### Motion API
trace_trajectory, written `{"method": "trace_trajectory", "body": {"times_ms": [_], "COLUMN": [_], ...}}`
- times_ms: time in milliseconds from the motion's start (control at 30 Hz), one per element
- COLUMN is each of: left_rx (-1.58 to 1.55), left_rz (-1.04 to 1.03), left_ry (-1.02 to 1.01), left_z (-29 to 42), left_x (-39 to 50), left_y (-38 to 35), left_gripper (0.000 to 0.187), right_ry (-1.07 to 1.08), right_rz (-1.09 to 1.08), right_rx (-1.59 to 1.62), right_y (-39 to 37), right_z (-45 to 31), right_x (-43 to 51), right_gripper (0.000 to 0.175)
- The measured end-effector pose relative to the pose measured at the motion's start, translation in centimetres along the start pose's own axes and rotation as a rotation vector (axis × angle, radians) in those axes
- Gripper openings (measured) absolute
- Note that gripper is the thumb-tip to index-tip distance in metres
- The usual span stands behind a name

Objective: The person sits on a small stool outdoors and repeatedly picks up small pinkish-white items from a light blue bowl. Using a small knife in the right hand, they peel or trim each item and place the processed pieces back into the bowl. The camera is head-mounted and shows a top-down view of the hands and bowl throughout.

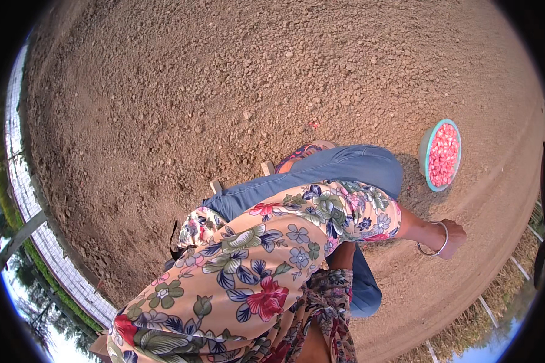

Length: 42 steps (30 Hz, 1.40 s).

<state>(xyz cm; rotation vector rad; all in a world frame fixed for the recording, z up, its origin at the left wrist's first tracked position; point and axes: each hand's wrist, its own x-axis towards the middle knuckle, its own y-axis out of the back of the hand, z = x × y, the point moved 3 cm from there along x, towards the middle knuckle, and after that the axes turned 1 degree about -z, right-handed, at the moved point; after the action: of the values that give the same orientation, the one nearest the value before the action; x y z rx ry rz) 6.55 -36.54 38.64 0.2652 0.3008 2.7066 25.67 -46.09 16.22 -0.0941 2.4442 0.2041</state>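
Note:
My left hand (454, 238), with a metal bangle at the wrist, is stretched out low over the bare soil, its fingers curled and turned away; whether it holds anything cannot be seen. Near it, beyond my left knee, a light green bowl (424, 154) stands on the ground, filled with pink-coated seeds or kernels (444, 154). Part of my right forearm (344, 256) shows between my knees, but the left sleeve hides the right hand. I sit low in a floral shirt (254, 258) and blue jeans (318, 168).
Crumbly brown soil (209, 81) surrounds me. Wooden pieces, apparently seat legs (267, 168), show by my patterned shoe (304, 152). A few pink bits (314, 125) lie on the soil. A pale wall or fence (22, 177) runs along the left rim; dry grass (474, 322) borders the lower right.

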Motion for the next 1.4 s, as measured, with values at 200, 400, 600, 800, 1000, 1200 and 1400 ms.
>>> {"method": "trace_trajectory", "body": {"times_ms": [200, 400, 600, 800, 1000, 1200, 1400], "left_rx": [-0.052, -0.107, -0.364, 0.452, 0.574, 0.675, 0.592], "left_rz": [-0.079, -0.010, 0.563, 0.680, 0.597, 0.676, 0.833], "left_ry": [0.030, -0.032, -0.198, 1.019, 1.221, 1.305, 1.380], "left_z": [0.6, 3.0, -2.6, -25.7, -31.7, -33.4, -33.5], "left_x": [0.7, -0.3, -4.8, -36.3, -48.5, -47.7, -48.7], "left_y": [-2.6, -2.1, 12.9, 23.9, 19.8, 18.9, 20.3], "left_gripper": [0.025, 0.018, 0.014, 0.014, 0.035, 0.036, 0.027], "right_ry": [-0.038, -0.035, -0.019, -0.020, -0.037, -0.046, -0.037], "right_rz": [-0.308, -0.365, -0.102, 0.177, 0.281, 0.331, 0.365], "right_rx": [-0.135, -0.164, -0.092, -0.070, -0.089, -0.093, -0.086], "right_y": [-10.0, -11.6, -3.3, 5.7, 8.6, 9.6, 10.9], "right_z": [1.0, 1.2, 1.3, 1.7, 2.7, 3.1, 3.4], "right_x": [-1.2, -1.6, -0.3, 1.5, 1.9, 1.8, 1.8], "right_gripper": [0.017, 0.017, 0.016, 0.016, 0.015, 0.015, 0.015]}}
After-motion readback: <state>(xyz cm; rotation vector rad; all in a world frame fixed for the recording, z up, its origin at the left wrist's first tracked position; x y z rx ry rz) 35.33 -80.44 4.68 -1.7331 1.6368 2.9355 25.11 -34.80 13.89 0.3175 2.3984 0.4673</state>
